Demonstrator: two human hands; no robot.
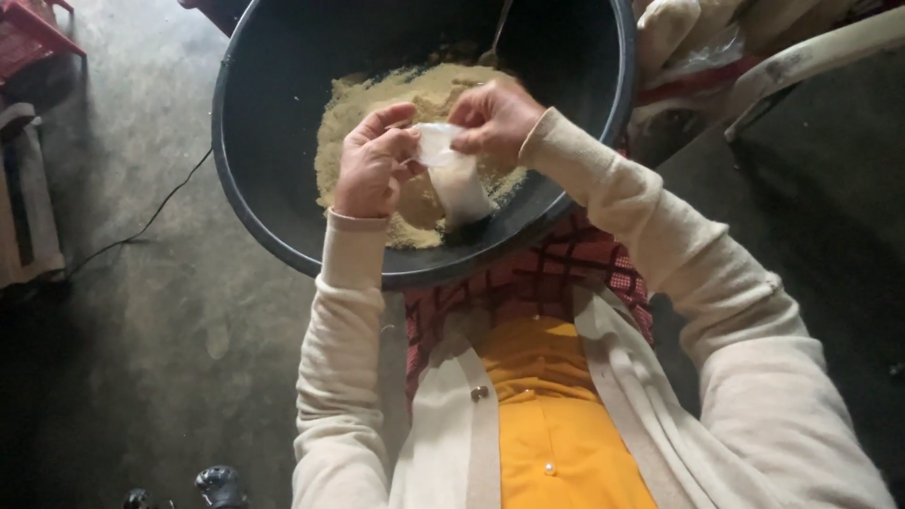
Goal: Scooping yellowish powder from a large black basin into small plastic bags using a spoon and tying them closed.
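Observation:
A small clear plastic bag [454,179] hangs between both my hands over a large black basin [247,179]. My left hand [370,160] pinches the bag's mouth on its left side, and my right hand [494,118] grips the mouth on its right side. The bag holds some pale powder and droops toward me. Inside the basin lies a heap of tan, grainy meal [377,104]. A metal spoon [494,42] sticks out of the meal at the far side.
The basin rests against my lap on a red checked cloth [547,273]. Grey concrete floor [141,320] with a thin black cable [151,221] lies to the left. A red plastic crate [28,33] stands at top left; pale sacks [679,28] at top right.

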